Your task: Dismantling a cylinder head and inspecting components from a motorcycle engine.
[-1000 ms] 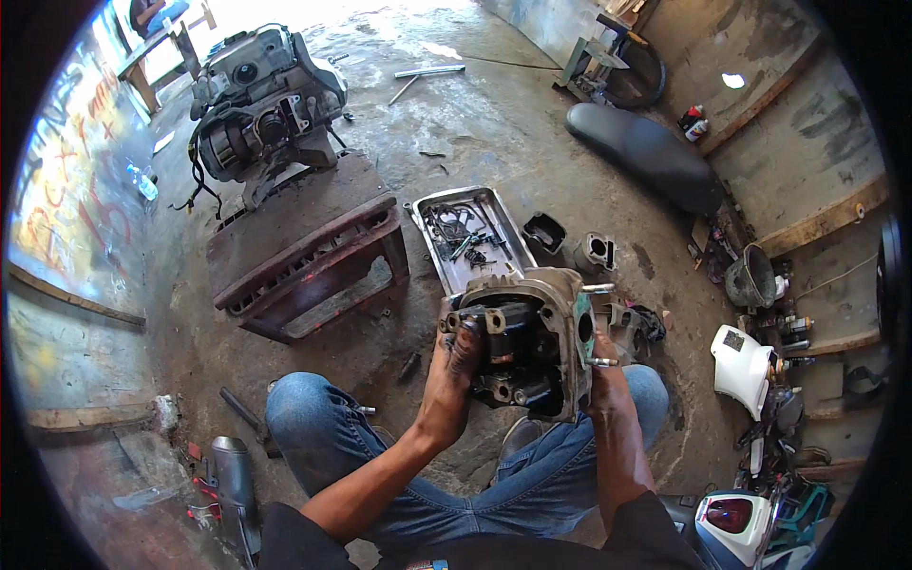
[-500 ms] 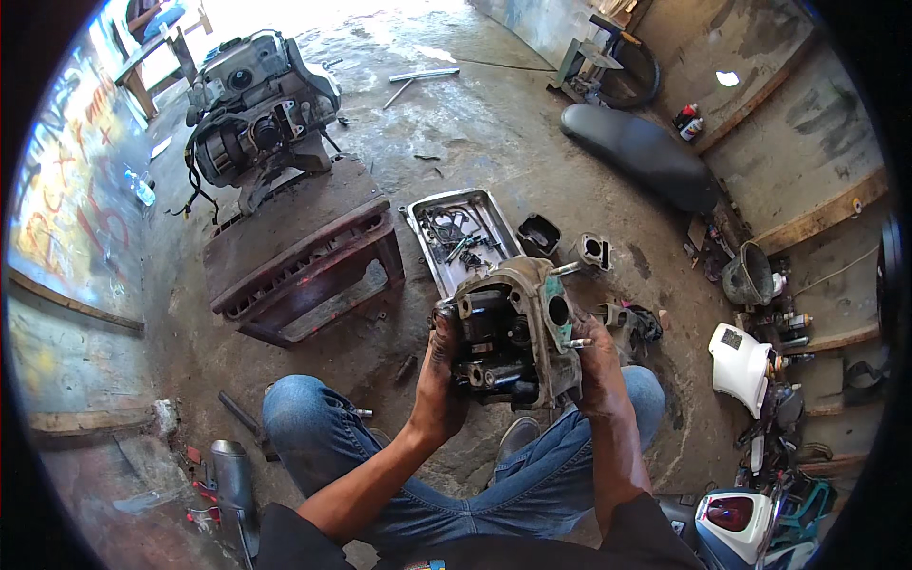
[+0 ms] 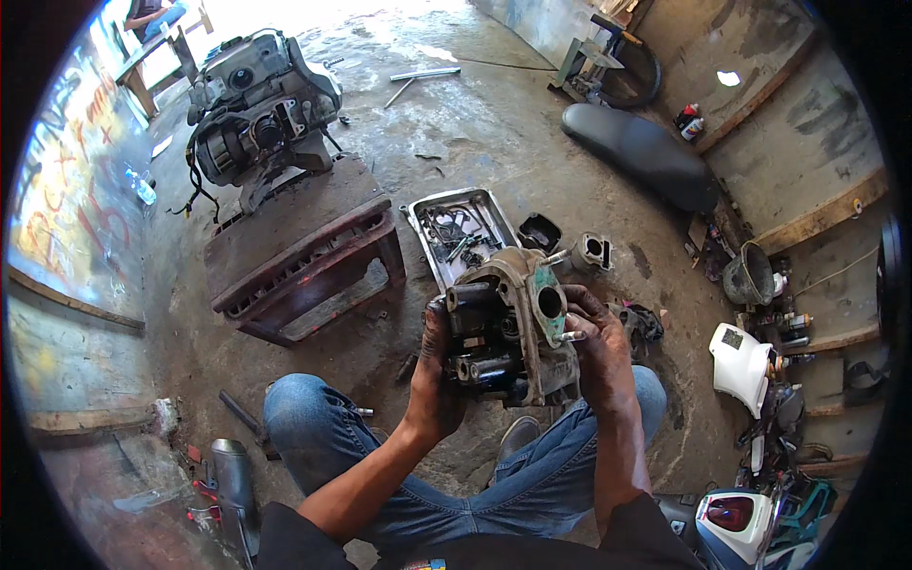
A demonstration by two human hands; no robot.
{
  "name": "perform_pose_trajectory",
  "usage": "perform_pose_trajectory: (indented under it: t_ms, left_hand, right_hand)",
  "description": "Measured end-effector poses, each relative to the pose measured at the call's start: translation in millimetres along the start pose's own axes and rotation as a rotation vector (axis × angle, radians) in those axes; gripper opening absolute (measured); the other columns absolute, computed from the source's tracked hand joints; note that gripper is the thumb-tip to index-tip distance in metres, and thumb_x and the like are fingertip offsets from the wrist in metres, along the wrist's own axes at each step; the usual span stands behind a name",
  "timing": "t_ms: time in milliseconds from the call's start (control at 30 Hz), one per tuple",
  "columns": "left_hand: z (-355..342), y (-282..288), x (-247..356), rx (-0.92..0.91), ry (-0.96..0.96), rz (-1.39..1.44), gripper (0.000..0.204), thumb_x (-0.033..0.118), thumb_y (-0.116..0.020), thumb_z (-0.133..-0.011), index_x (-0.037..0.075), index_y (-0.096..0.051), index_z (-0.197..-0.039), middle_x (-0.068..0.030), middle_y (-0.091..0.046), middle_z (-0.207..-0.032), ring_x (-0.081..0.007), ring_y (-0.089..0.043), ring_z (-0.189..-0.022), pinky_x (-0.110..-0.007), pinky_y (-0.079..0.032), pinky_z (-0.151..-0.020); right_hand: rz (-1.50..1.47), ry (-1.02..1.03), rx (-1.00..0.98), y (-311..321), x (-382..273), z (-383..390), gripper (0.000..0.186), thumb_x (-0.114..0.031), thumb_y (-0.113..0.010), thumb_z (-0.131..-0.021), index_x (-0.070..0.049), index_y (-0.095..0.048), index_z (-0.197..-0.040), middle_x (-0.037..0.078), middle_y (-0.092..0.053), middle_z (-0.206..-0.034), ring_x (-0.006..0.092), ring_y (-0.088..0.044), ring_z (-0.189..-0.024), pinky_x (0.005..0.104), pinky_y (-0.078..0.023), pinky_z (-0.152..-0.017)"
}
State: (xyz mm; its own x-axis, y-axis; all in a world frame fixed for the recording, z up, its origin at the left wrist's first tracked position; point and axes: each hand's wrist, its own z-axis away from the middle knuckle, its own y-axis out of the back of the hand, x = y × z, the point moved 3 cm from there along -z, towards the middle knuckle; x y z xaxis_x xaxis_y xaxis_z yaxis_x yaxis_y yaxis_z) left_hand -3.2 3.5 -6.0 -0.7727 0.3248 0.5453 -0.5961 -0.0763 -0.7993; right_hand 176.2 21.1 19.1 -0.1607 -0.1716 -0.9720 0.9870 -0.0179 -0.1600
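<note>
The left hand (image 3: 435, 366) and right hand (image 3: 602, 353), both partly closed, hold the engine casting (image 3: 518, 318) between them, before the metal tray (image 3: 427, 249). Its green flange (image 3: 543, 278) faces the viewer more fully than earlier.

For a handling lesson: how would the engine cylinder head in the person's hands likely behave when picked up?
The cylinder head is probably stiff and heavy for its size, given its thick metal walls. It may be slippery: its inside shines as if oily. Resting on its jutting metal studs, it might tip.
</note>
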Motion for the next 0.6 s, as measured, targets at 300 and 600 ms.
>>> perform_pose_trajectory:
  t_ms: [300, 600]
  left_hand:
    - [0, 5, -3, -0.009, 0.012, -0.008, 0.063, 0.062, -0.039, -0.097, 0.011, -0.053, -0.131, -0.007, -0.065, -0.106, -0.0175, -0.067, -0.092, -0.036, -0.058, -0.082]
    - [-4, 7, -18, -0.013, 0.04, -0.029, 0.061, 0.061, -0.037, -0.099, 0.012, -0.053, -0.131, -0.0056, -0.064, -0.104, -0.0172, -0.065, -0.09, -0.035, -0.056, -0.08]
  right_hand:
    - [0.009, -0.106, 0.008, -6, 0, 5, 0.039, -0.035, -0.061, -0.098, -0.002, -0.065, -0.117, 0.003, -0.069, -0.105, 0.0071, -0.06, -0.089, 0.0226, -0.047, -0.08]
    - [0.094, -0.034, 0.066, 1, 11, 11, 0.042, -0.035, -0.051, -0.103, 0.0, -0.063, -0.121, 0.005, -0.067, -0.111, 0.0088, -0.057, -0.1, 0.0276, -0.044, -0.091]
